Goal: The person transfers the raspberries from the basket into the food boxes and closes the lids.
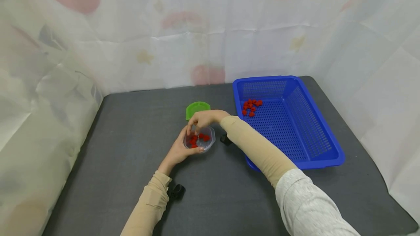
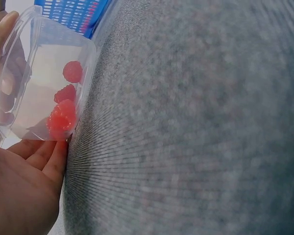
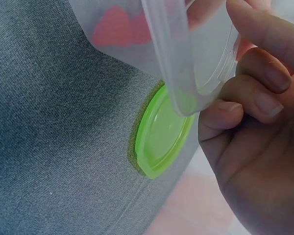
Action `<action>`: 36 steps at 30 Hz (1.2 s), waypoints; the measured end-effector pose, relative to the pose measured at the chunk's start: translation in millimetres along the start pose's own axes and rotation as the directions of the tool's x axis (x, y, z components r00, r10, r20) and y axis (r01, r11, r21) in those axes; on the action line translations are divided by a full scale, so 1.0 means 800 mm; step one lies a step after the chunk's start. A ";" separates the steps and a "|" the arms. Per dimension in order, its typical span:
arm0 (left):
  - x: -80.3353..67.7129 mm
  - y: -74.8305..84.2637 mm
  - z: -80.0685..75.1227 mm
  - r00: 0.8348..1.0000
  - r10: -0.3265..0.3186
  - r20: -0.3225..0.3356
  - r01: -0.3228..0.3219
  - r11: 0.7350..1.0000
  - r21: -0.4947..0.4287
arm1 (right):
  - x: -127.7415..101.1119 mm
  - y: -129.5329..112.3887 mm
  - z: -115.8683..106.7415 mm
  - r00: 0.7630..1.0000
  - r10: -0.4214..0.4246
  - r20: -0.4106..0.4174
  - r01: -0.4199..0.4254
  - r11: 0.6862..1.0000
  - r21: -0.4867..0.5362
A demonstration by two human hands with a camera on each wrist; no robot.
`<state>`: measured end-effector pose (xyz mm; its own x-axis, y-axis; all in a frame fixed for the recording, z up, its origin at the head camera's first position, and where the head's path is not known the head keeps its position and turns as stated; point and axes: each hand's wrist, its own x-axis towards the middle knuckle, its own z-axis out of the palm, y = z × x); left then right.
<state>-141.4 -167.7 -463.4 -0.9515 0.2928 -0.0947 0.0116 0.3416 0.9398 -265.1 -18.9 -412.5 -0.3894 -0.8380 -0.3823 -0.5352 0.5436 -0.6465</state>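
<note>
Head view: the left hand (image 1: 178,151) cups a clear plastic container (image 1: 199,139) on the dark grey surface (image 1: 131,148), its fingers curled round the near side; the right hand (image 1: 205,118) dips into the container from above, fingertips bunched over the red raspberries (image 1: 198,139) inside, though whether they already pinch one I cannot tell; a green lid (image 1: 197,109) lies flat just behind the container; a blue basket (image 1: 319,134) stands to the right of the container, with a small heap of raspberries (image 1: 251,107) in its far left corner.

Left wrist view: the container (image 2: 39,78) is held against the palm (image 2: 19,191), thumb along its upper rim; three raspberries (image 2: 64,107) show through the wall, low on the side next to the surface (image 2: 196,127); a strip of the basket (image 2: 71,14) shows beyond the container.

Right wrist view: the right hand's fingers (image 3: 257,98) are curled close at the container's rim (image 3: 186,63), with red berries blurred behind the wall; the lid (image 3: 161,134) lies on the surface just below the container.

The step in hand looks like picking a berry out of the container; the next move calls for a light pinch that does not crush the fruit, then a lift clear of the rim while the left hand steadies the container.
</note>
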 end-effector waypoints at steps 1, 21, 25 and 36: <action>0.000 0.000 0.000 1.000 0.003 0.001 -0.003 1.000 -0.001 | 0.000 0.000 0.000 1.000 0.001 0.001 -0.001 1.000 0.004; 0.010 -0.021 0.000 0.999 -0.035 -0.011 0.035 0.999 -0.015 | -0.037 -0.018 -0.040 0.995 -0.084 -0.049 0.089 0.990 0.114; 0.014 -0.035 0.001 0.999 -0.033 -0.030 0.034 0.999 0.011 | -0.056 -0.015 -0.055 0.993 -0.084 -0.079 0.093 0.990 0.108; 0.015 -0.036 0.001 0.998 -0.020 -0.054 0.022 0.999 0.036 | -0.127 0.015 -0.091 0.976 -0.009 -0.217 0.051 0.981 0.189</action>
<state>-152.9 -173.3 -492.0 -0.9666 0.2374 -0.0961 0.0013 0.3799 0.9250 -286.6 76.6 -333.5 -0.5382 -0.8124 -0.2243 -0.4032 0.4819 -0.7780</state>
